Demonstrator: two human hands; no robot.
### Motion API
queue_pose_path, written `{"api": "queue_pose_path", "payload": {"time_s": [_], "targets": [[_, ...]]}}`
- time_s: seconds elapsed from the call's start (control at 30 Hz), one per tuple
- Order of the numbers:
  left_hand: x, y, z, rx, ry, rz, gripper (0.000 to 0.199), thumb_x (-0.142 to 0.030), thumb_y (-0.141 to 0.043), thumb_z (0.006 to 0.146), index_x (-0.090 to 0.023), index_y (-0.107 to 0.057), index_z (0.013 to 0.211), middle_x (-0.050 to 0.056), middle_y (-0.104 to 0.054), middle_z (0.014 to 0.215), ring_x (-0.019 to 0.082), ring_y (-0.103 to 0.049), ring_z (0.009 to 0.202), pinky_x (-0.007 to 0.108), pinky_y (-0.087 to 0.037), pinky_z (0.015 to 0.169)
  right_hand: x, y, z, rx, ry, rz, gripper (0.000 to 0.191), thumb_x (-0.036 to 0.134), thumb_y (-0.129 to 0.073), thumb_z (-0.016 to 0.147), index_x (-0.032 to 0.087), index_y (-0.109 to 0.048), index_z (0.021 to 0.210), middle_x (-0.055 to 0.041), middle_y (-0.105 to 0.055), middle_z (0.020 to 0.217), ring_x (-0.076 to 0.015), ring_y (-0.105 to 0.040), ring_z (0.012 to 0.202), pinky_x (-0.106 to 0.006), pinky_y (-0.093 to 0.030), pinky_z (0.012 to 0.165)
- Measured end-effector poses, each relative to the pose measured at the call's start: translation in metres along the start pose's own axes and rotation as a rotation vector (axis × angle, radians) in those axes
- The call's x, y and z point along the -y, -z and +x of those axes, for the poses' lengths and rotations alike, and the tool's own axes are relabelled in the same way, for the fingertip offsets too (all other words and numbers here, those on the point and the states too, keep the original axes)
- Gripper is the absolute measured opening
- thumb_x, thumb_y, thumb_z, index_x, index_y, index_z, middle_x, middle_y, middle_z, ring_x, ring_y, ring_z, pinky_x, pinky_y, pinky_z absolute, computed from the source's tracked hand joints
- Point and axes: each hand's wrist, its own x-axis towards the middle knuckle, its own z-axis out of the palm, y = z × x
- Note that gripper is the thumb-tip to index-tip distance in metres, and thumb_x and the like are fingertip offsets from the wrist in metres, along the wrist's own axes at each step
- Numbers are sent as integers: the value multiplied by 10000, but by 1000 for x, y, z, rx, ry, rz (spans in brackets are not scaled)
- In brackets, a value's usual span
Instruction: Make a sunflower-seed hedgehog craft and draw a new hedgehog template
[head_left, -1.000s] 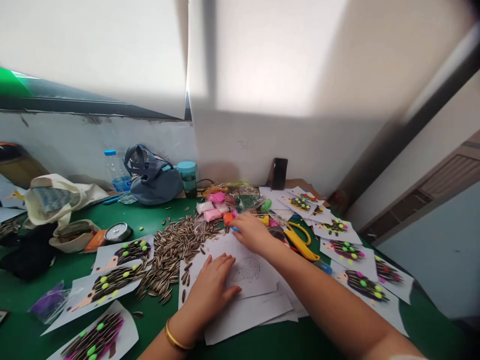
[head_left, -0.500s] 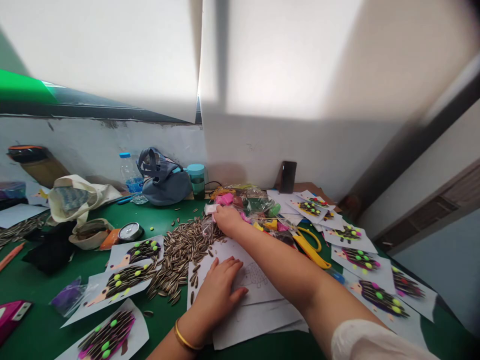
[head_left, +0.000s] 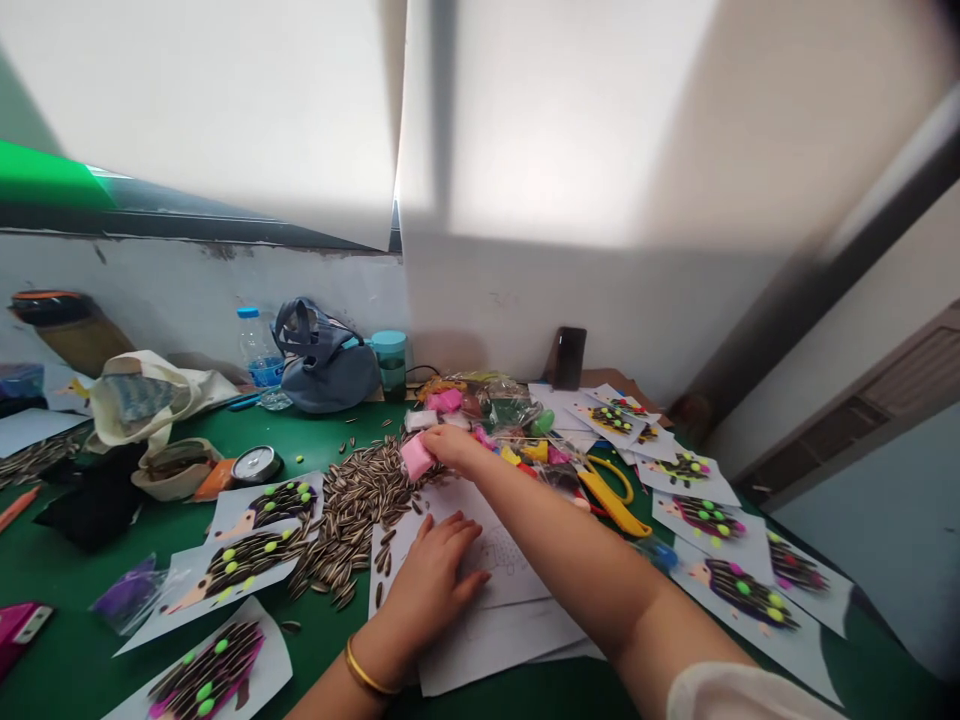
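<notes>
Between the fingers of my right hand (head_left: 448, 447) is a pink packet (head_left: 417, 457), held over the right edge of the sunflower seed pile (head_left: 367, 495). My left hand (head_left: 439, 570) lies with fingers spread on the white sheets (head_left: 517, 625), one of which bears a pencil drawing. A few seeds rest on the left edge of the top sheet. Behind my right hand are a white packet (head_left: 421, 420) and plastic bags of coloured clay (head_left: 446, 400).
Seed-covered hedgehog pictures lie left (head_left: 251, 560) and right (head_left: 709, 520). Yellow scissors (head_left: 615, 500) sit right of my right forearm. Along the wall stand a phone (head_left: 568, 358), a teal-lidded cup (head_left: 390, 365), a blue bag (head_left: 326, 370) and a water bottle (head_left: 261, 355).
My right hand has let go of the white packet, which now lies behind it, and has taken hold of a pink packet. My left hand stays on the sheets.
</notes>
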Motion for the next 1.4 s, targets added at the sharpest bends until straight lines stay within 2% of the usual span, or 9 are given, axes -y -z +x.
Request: {"api": "queue_pose_path", "payload": {"time_s": [0.2,0.33,0.5,0.63,0.77,0.93,1.03,1.13,1.4], "targets": [[3,0,1,-10,-8,-1,508,-252,-671,808,-229,-561,1304,112,-606,1352,332,-497,1309,623,-252,1152,2,-3,-1,-119,-74,284,325,358,-601,936,152,-593,1188,-68,-617,1178,-217,-635,982,-393,-556,819],[6,-1,1,-16,-9,-6,502,-268,-662,820,-238,-554,1309,106,-605,1357,308,-483,1327,606,-239,1161,-29,50,-28,-334,-57,444,355,433,-507,927,116,-655,868,-10,-642,770,-134,-594,654,-250,-479,579],[2,0,-1,66,-8,-10,678,-340,-733,753,-259,-490,1380,115,-509,1458,313,-398,1393,617,-166,1174,-96,132,-85,-683,-102,560,408,544,-516,765,144,-598,779,19,-561,643,-105,-474,547,-221,-348,488],[-3,2,-2,134,-13,11,813,-420,-777,693,-257,-449,1419,143,-450,1497,341,-360,1410,639,-102,1171,-127,156,-119,-857,-169,557,395,559,-553,706,168,-569,761,54,-490,562,-97,-389,481,-225,-289,447],[-1,2,-3,122,-2,59,858,-435,-806,661,-240,-451,1418,153,-487,1468,343,-396,1389,637,-67,1175,-120,140,-139,-865,-142,514,404,580,-515,761,180,-574,744,42,-508,571,-119,-429,500,-238,-343,452],[-4,9,-1,-14,16,-38,670,-493,-769,709,-242,-573,1298,135,-528,1433,352,-429,1358,637,-120,1168,-79,96,-163,-667,7,370,329,472,-532,869,182,-687,863,-19,-657,713,-189,-611,699,-284,-497,630],[-16,17,3,-157,100,-344,378,-476,-575,885,-222,-643,1157,123,-612,1305,294,-530,1246,513,-366,1088,-55,69,-176,-487,442,-93,282,285,-459,957,230,-665,1141,-70,-707,1079,-215,-637,1018,-352,-491,906],[-30,21,9,-177,218,-803,365,-518,-512,906,-191,-638,1007,90,-685,1011,241,-642,975,394,-515,874,-42,48,-183,-464,692,-278,340,185,-486,948,268,-599,1258,-80,-695,1134,-206,-639,1021,-356,-512,881],[-51,25,18,-142,427,-1207,312,-458,-674,808,-166,-643,913,40,-662,915,159,-615,824,284,-503,753,-47,34,-190,-507,624,-186,445,235,-614,891,257,-529,1328,-113,-598,1219,-259,-561,1137,-448,-495,956]]}}
